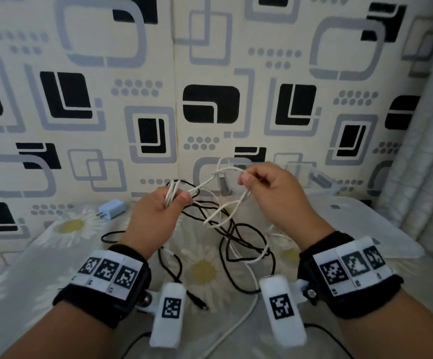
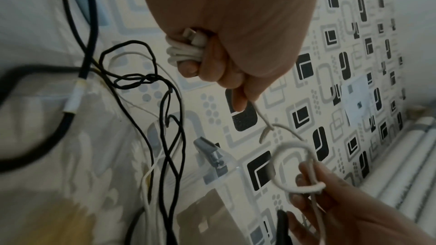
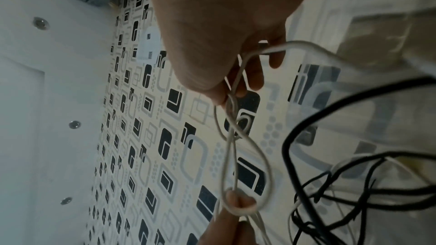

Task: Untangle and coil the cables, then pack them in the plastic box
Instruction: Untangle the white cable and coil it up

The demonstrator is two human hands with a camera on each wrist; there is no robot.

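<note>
My left hand (image 1: 177, 202) grips a small bundle of coiled white cable (image 2: 185, 51), with a plug end tucked under the fingers. From it the white cable (image 1: 218, 213) runs in loose crossed loops to my right hand (image 1: 245, 178), which pinches a strand between thumb and fingers. In the right wrist view the white cable (image 3: 230, 156) forms a figure-eight between the two hands. A thin black cable (image 1: 238, 237) lies tangled with the white one on the bedsheet below. The clear plastic box (image 1: 316, 177) stands behind my right hand against the wall.
A pale blue charger plug (image 1: 113, 208) lies on the daisy-print sheet at the left. A white flat lid or board (image 1: 371, 224) lies at the right beside a curtain. The patterned wall panel (image 1: 210, 73) closes off the back. A black cable end (image 1: 199, 304) lies between my wrists.
</note>
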